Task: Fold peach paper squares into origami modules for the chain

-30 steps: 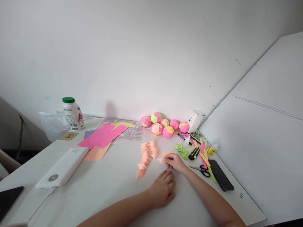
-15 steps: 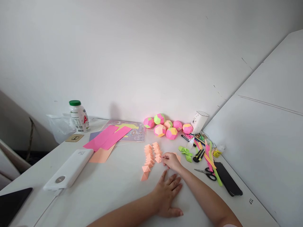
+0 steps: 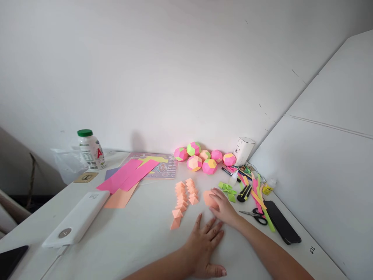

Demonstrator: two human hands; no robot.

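My left hand lies flat on the white table, fingers spread and thumb pointing right, with nothing in it. Beyond it, my right hand rests over a peach paper piece. Its thumb and fingertips are apart, at the paper's near and far sides, and the hand covers the right part of that paper. To the left of the hands are two rows of small folded peach paper units: a longer row and a shorter row. Several folded green units sit just past my right hand.
Colourful paper balls line the wall. At right are a box cutter, scissors, paper strips, glue bottle and black phone. Pink sheets, a power bank and a bottle occupy the left.
My right hand set a folded peach unit at the near end of the shorter row, then moved right to the peach paper. My left hand opened from a curled pose and spread flat.
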